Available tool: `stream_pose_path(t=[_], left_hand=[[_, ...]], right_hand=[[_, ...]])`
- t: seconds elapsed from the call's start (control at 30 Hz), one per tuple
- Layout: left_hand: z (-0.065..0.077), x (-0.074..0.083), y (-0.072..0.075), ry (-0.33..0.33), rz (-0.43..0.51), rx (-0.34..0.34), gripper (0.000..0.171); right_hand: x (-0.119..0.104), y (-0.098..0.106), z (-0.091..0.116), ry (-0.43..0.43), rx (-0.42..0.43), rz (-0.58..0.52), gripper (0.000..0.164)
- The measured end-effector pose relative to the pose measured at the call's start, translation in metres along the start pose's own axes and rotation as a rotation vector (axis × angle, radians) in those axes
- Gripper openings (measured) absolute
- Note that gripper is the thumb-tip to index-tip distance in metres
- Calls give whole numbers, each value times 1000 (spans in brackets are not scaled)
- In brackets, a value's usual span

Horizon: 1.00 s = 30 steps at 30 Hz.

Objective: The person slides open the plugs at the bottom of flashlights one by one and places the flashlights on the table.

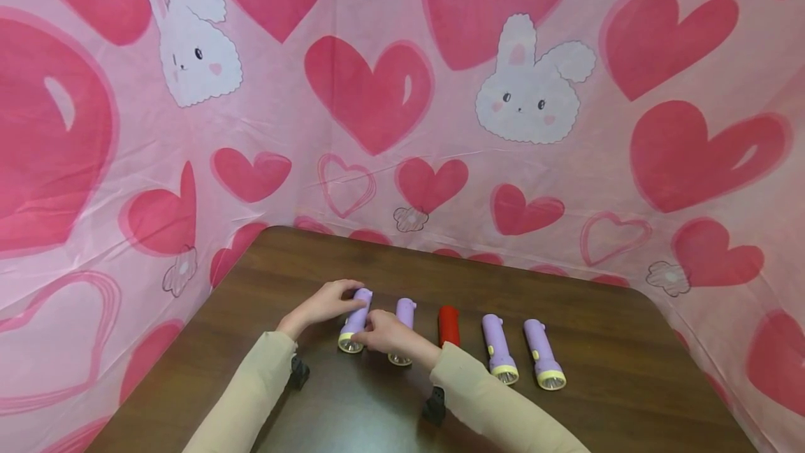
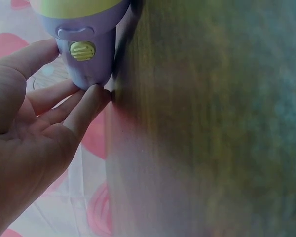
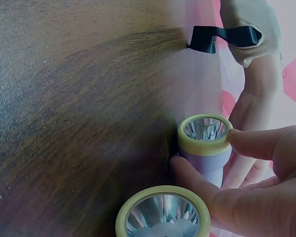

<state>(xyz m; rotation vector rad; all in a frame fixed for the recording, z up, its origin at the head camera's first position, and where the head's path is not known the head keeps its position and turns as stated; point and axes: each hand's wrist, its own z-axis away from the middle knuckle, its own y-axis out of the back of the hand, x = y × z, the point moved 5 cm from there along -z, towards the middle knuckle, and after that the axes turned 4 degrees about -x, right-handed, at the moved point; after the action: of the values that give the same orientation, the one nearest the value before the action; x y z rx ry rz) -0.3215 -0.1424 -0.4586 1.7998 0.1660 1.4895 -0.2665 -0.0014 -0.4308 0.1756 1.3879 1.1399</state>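
Observation:
A purple flashlight point(image 1: 356, 319) with a pale yellow head ring lies at the left end of a row on the table. My left hand point(image 1: 323, 303) holds its tail end between thumb and fingers; the left wrist view shows its yellow switch point(image 2: 82, 51) facing up. At the lens end, my right hand point(image 1: 390, 334) pinches the yellow ring point(image 3: 203, 144) with thumb and index finger. Beneath my right wrist lies a second purple flashlight point(image 1: 405, 310), partly covered by that hand; its reflector point(image 3: 163, 217) shows close up in the right wrist view.
Farther right lie a red flashlight point(image 1: 449, 324), its lower part hidden by my right sleeve point(image 1: 478, 383), and two more purple flashlights point(image 1: 495, 341). All rest on a brown wooden table point(image 1: 597, 327). Pink heart-and-rabbit cloth point(image 1: 453, 110) hangs behind the table and on its left.

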Motion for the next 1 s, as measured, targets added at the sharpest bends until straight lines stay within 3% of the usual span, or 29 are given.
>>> stream_pose_path(t=[0.5,0.8,1.0], left_hand=[[0,5,2,1,-34,14,43],[2,10,5,-41,-57,42,44],[4,17,8,-34,-28,59,43]], right_hand=[[-2,-2,2,29,-19,-30,19],[-3,0,4,43,-12,-75,21],[-4,3,7,51,-13,-97,25]])
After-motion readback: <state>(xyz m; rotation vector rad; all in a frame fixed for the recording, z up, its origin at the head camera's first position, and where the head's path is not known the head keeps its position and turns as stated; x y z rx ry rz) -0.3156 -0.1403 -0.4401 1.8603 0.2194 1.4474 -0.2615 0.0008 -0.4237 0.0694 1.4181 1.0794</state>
